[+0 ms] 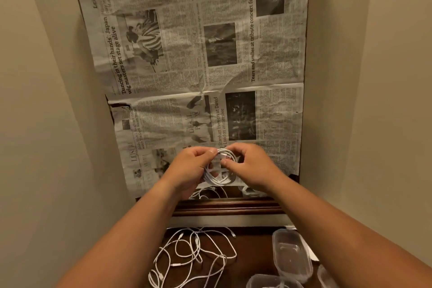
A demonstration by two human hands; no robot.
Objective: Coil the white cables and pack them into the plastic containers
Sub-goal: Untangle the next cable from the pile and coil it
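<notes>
A white cable wound into a small round coil [219, 179] is held up between both hands, in front of the newspaper-covered panel. My left hand [190, 167] pinches the coil's left side with thumb and fingers. My right hand [251, 166] grips its right side, with the thumb pressed on the cable ends near the top of the coil. Below, a tangle of loose white cables [191, 256] lies on the dark wooden surface. Clear plastic containers [292, 255] stand at the lower right; another one [264, 282] sits at the bottom edge.
A newspaper sheet [198, 54] covers a tall panel ahead, between beige walls on both sides. A dark wooden ledge [229, 206] runs under my hands. A few more white cable loops [205, 193] show just behind that ledge.
</notes>
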